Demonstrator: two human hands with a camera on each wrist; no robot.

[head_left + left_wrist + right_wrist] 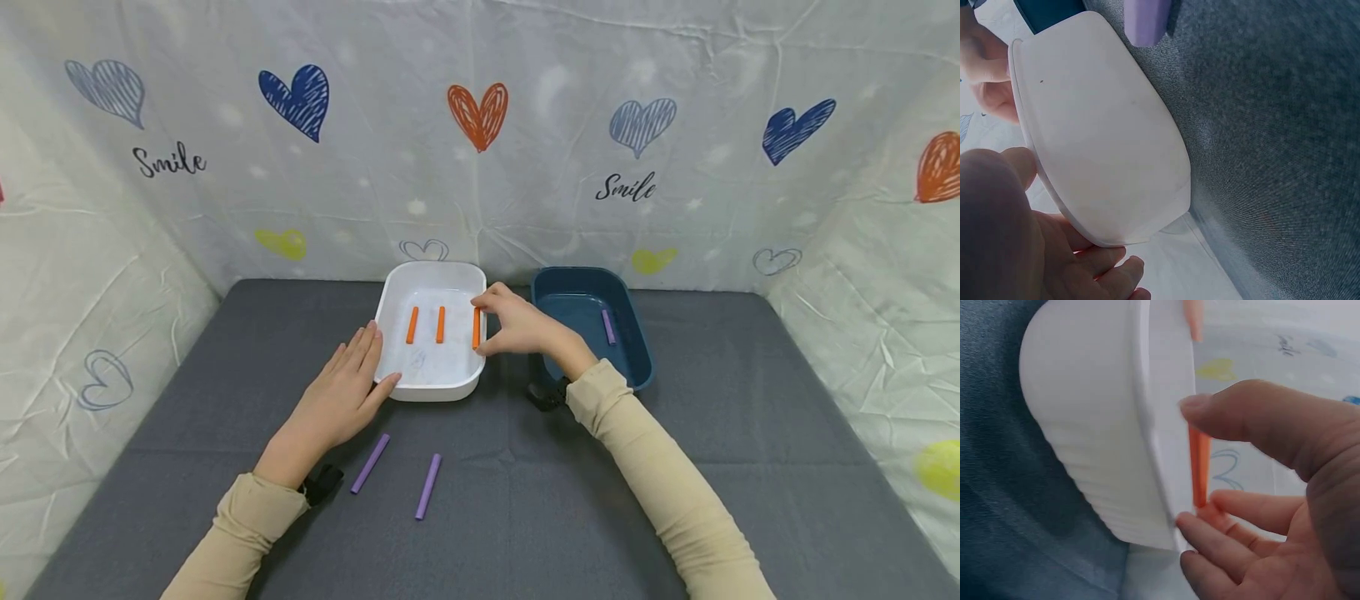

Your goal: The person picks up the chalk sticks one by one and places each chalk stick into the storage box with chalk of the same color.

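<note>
My left hand (pixel 336 398) rests against the left side and front-left corner of a white tray (pixel 435 392), its fingers fairly straight and the thumb at the near rim. Over the tray's right edge, my right hand (pixel 522 325) pinches an orange stick (pixel 476 330) by its ends between thumb and fingers. The right wrist view shows this stick (pixel 1200 465) just past the tray wall. Two more orange sticks, one on the left (pixel 412 325) and one in the middle (pixel 440 325), lie inside the tray, roughly parallel.
A dark teal tray (pixel 573 312) stands right of the white one, with a purple stick (pixel 608 327) in it. Two purple sticks, one nearer the left wrist (pixel 371 463) and another to its right (pixel 428 487), lie on the grey cloth. A printed curtain (pixel 555 225) closes off the back.
</note>
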